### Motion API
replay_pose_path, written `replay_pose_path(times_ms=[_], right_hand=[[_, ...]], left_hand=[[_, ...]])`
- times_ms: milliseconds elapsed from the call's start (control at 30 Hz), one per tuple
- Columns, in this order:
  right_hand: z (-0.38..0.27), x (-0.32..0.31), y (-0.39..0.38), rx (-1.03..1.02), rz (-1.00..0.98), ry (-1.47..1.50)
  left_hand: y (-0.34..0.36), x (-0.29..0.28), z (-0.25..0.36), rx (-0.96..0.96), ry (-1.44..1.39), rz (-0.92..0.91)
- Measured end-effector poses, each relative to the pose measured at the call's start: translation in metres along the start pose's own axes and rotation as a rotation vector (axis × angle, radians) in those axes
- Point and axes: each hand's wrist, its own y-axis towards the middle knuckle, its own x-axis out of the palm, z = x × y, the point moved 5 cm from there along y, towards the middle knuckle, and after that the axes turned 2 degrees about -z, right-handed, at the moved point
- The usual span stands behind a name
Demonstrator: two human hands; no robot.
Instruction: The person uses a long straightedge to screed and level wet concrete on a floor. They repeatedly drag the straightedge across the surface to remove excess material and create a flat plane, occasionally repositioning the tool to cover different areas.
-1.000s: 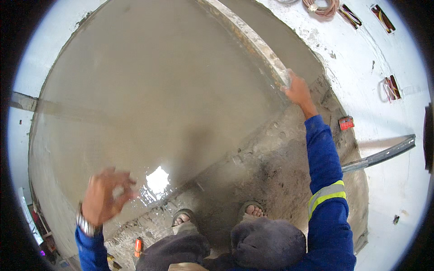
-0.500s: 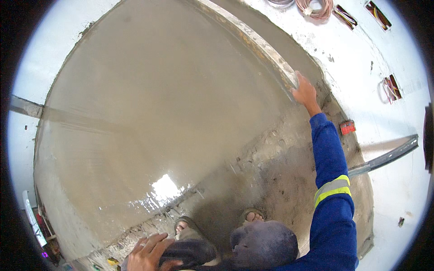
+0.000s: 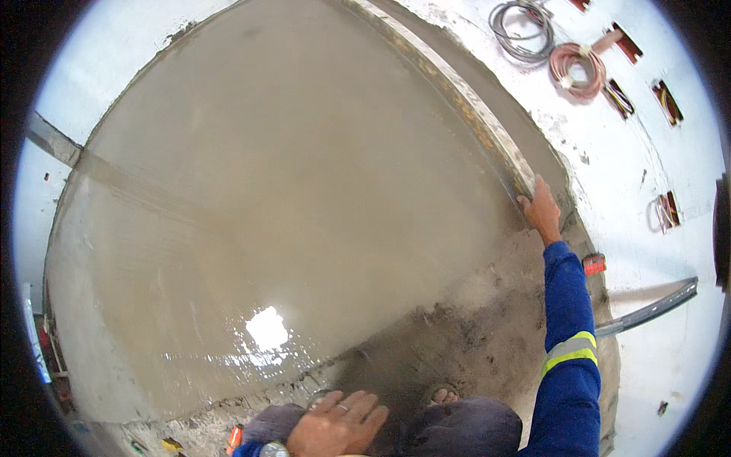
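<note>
My right hand (image 3: 543, 211) is stretched out ahead to the right, its fingers wrapped round the near end of a long straightedge (image 3: 481, 113). The straightedge lies on the smooth wet mortar (image 3: 251, 167) and runs away toward the far side, along the right wall. My left hand (image 3: 339, 423) is low in the view, near my knees. Its fingers are stretched out, with nothing visible in them, and part of my left foot is hidden behind it. An orange-handled object (image 3: 234, 438) sits beside my left wrist; its kind is unclear.
Rough, darker floor (image 3: 487, 305) lies under my feet, bordering the mortar. On the right are a small red object (image 3: 594, 264) by the wall and a grey metal channel (image 3: 651, 308). Coiled pink cable (image 3: 576, 70), grey cable (image 3: 521, 30) and open wall boxes (image 3: 668, 103) sit farther up.
The view has shifted, so the scene sits lower. My left hand has moved rightward across my legs. My right hand keeps its grip on the straightedge; its end appears slightly farther right.
</note>
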Motion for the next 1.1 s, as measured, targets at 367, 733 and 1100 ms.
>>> replay_pose_path(times_ms=[367, 733, 1100], right_hand=[[-0.011, 0.002, 0.008, 0.054, -0.189, -0.032], [0.015, -0.009, 0.013, -0.089, -0.272, 0.046], [0.020, -0.027, 0.021, -0.147, -0.352, 0.346]], left_hand=[[0.033, 0.028, -0.067, -0.211, -0.023, -0.430], [0.090, -0.029, -0.075, -0.734, -0.114, 0.030], [0.039, -0.056, 0.186, -1.219, -0.115, 0.566]])
